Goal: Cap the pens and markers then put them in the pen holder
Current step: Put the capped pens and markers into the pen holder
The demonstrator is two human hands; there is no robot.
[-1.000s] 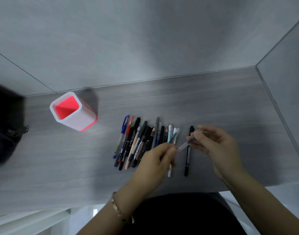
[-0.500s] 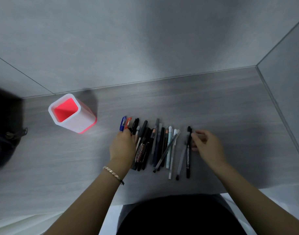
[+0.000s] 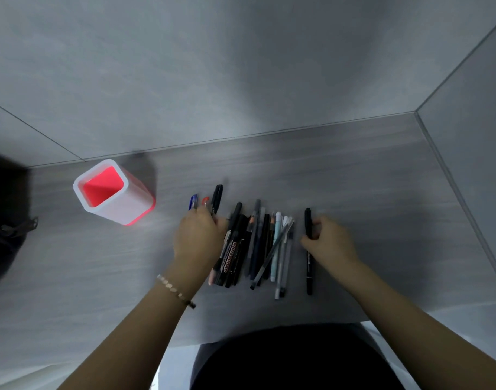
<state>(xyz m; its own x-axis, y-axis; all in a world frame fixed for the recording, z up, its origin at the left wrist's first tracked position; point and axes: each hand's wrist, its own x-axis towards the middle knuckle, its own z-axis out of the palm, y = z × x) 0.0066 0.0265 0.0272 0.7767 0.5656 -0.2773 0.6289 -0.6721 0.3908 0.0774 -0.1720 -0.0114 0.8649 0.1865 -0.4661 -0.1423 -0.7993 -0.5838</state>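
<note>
A white pen holder [image 3: 134, 204] with a red inside stands at the left of the grey desk [image 3: 353, 175]. A row of several pens and markers [image 3: 258, 243] lies in the middle. My left hand [image 3: 197, 240] grips a few pens at the row's left end: a blue-capped one [image 3: 193, 200], a red-capped one [image 3: 205, 200] and black ones [image 3: 217, 197] stick out past the fingers. My right hand [image 3: 329, 243] curls round a lone black marker [image 3: 308, 266] lying to the right of the row.
A dark bag [image 3: 4, 220] sits at the desk's left edge. Walls close the desk at the back and right. The front edge runs just above my lap.
My left hand has closed on the left-end pens and drawn them away from the row. My right hand has taken hold of the lone black marker.
</note>
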